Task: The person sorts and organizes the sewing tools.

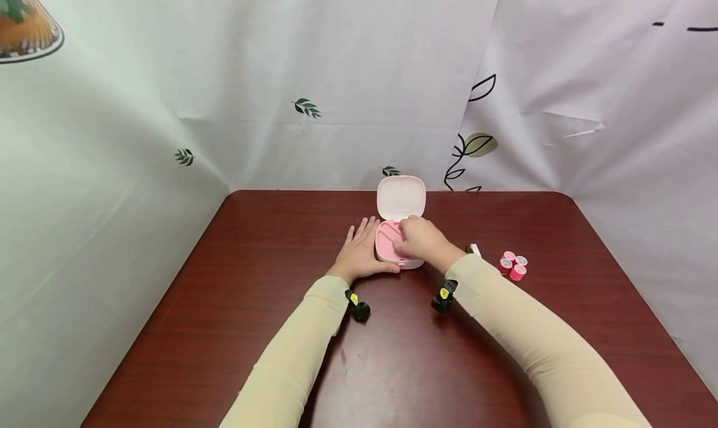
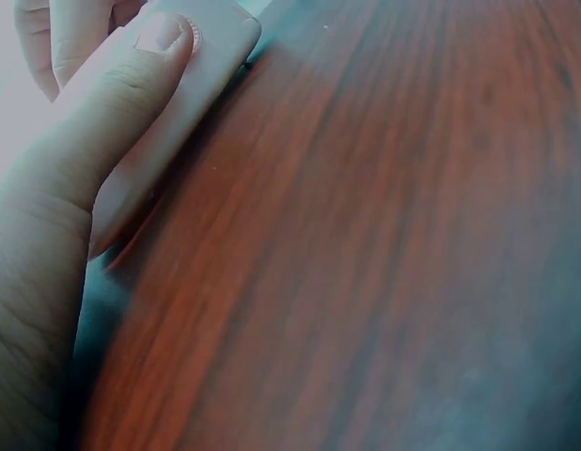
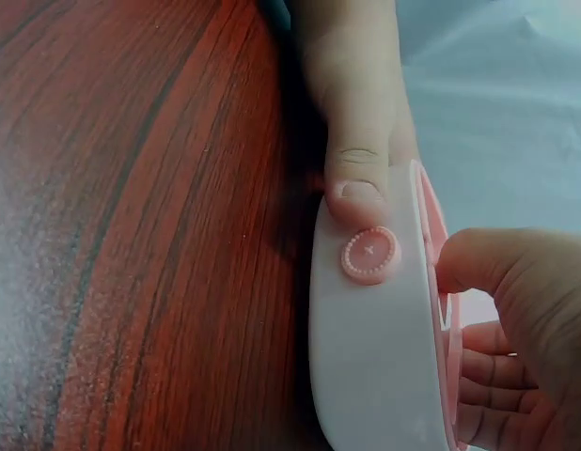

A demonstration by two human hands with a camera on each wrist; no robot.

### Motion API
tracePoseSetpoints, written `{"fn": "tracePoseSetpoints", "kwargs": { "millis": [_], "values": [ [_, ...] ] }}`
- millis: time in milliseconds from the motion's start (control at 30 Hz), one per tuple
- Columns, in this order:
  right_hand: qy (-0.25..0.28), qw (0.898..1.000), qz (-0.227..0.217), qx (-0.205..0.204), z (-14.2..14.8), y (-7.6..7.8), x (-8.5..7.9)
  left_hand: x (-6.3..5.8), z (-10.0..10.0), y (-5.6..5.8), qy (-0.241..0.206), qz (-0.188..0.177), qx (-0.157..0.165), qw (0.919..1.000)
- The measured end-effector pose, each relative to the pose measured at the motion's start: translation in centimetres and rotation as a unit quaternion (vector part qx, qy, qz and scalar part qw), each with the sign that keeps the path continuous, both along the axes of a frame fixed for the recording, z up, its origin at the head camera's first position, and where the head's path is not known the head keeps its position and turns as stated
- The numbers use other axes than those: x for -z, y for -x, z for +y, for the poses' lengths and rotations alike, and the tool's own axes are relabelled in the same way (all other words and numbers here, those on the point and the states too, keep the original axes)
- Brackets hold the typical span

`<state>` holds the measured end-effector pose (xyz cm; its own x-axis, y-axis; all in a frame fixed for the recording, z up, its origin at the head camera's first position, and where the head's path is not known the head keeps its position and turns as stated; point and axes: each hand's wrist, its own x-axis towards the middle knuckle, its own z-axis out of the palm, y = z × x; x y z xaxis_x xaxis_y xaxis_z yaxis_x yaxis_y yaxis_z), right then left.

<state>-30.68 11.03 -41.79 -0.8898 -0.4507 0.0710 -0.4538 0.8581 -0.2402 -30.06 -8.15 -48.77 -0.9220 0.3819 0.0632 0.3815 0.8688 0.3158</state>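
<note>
A small white sewing box [image 3: 366, 348] stands near the far edge of the table, its white lid [image 1: 401, 197] raised at the back. A pink button-shaped catch [image 3: 370, 254] sits on its front wall. Within the box is a pink slotted tray [image 1: 387, 235]. My left hand [image 1: 360, 253] lies along the box's left side with fingers straight and spread; its thumb reaches across the front, touching beside the catch. My right hand [image 1: 421, 238] comes over the box from the right, thumb and curled fingers gripping the pink tray. Its palm hides part of the tray.
Several red and pink thread spools [image 1: 513, 266] stand together to the right of the box. A small white item [image 1: 475, 250] shows partly behind the right sleeve. The brown table [image 1: 280, 260] meets a patterned white cloth backdrop [image 1: 359, 141].
</note>
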Motion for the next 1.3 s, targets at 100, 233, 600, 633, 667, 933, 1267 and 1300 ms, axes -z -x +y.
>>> {"fn": "tracePoseSetpoints", "kwargs": {
  "millis": [100,233,600,633,667,933,1267,1300],
  "values": [
    [-0.002,1.0,-0.003,0.007,-0.1,0.1,0.0,0.0,0.0,0.0,-0.001,-0.003,0.0,1.0],
    [-0.002,1.0,-0.002,0.009,-0.1,0.1,-0.1,0.0,0.1,0.0,-0.001,-0.011,-0.004,0.9999],
    [0.013,1.0,0.017,0.004,1.4,0.0,-2.7,-0.2,0.2,-0.3,-0.01,0.001,-0.008,0.9999],
    [0.016,1.0,0.015,0.004,1.7,0.1,-3.0,-0.3,0.1,-0.3,-0.009,0.0,-0.008,0.9999],
    [0.017,1.0,0.013,0.003,2.0,0.2,-3.2,-0.3,0.1,-0.3,-0.008,0.0,-0.009,0.9999],
    [0.011,0.999,0.012,0.029,5.7,1.1,-4.6,-0.1,0.2,-0.1,-0.011,0.006,-0.01,0.9999],
    [0.011,0.996,0.016,0.085,11.7,3.0,-4.2,0.0,0.1,0.0,-0.007,0.008,-0.011,0.9999],
    [0.009,0.996,0.014,0.092,12.3,3.2,-4.0,0.0,0.1,-0.1,-0.009,0.009,-0.01,0.9999]
  ]
}}
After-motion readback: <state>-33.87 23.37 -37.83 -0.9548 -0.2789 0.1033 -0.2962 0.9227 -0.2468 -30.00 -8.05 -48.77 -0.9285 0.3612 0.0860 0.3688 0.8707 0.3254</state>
